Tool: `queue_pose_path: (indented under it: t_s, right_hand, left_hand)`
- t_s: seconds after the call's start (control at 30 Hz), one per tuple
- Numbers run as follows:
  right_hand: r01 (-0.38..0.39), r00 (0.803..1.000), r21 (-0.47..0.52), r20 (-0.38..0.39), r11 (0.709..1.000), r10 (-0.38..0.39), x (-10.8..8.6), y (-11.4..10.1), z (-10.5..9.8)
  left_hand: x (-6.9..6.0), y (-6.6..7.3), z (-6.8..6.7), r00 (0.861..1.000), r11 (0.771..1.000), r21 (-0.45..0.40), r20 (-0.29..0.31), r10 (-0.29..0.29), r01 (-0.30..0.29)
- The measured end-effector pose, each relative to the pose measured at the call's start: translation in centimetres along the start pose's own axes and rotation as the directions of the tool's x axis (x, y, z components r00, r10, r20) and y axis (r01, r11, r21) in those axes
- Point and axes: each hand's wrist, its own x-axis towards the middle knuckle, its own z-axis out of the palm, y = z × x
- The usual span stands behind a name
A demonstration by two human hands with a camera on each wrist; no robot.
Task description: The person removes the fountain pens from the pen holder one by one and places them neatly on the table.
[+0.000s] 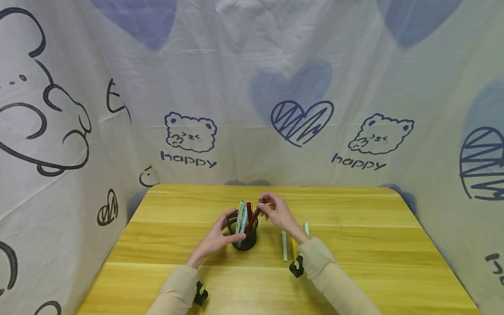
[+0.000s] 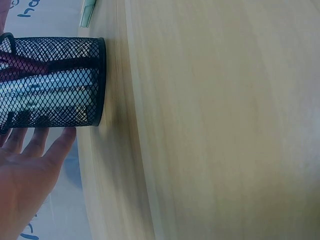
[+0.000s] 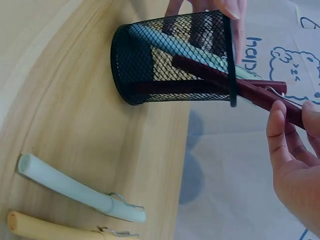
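Observation:
A black mesh pen holder stands upright on the table. My left hand grips it from the left, thumb at the near side and fingers behind. Inside lean a pale green pen, a pale blue pen and a dark red pen. At the right of the rim, my right hand pinches a second dark red pen near its clip end. That pen is tilted, with its lower end inside the holder, above the bottom.
To the right on the wooden table lie a pale green pen, a yellow pen partly behind the right forearm, and another pale green pen. A printed white cloth hangs behind the table and at both sides.

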Motion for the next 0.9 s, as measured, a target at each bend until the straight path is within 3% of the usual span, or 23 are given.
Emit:
queue_pose_path:
  t_s: [0.2, 0.47, 0.67, 0.9]
  right_hand:
    - [0.075, 0.997, 0.090, 0.004, 0.993, -0.075, -0.2, -0.5, -1.0]
    - [0.103, 0.994, 0.111, 0.021, 0.988, -0.106, -0.5, -1.2, -1.5]
    - [0.097, 0.995, 0.127, -0.012, 0.987, -0.096, -0.9, -1.7, -1.6]
    - [0.051, 0.995, 0.212, -0.091, 0.976, -0.033, -1.5, -1.9, -1.8]
  left_hand:
    - [0.0, -0.1, 0.0, 1.000, 1.000, 0.012, -0.002, 0.006, -0.006]
    - [0.0, -0.1, -0.1, 1.000, 1.000, 0.017, 0.000, 0.008, -0.008]
    - [0.0, -0.2, -0.1, 1.000, 1.000, 0.013, 0.008, 0.016, -0.017]
    - [0.0, -0.1, -0.1, 1.000, 1.000, 0.004, 0.003, 0.022, -0.022]
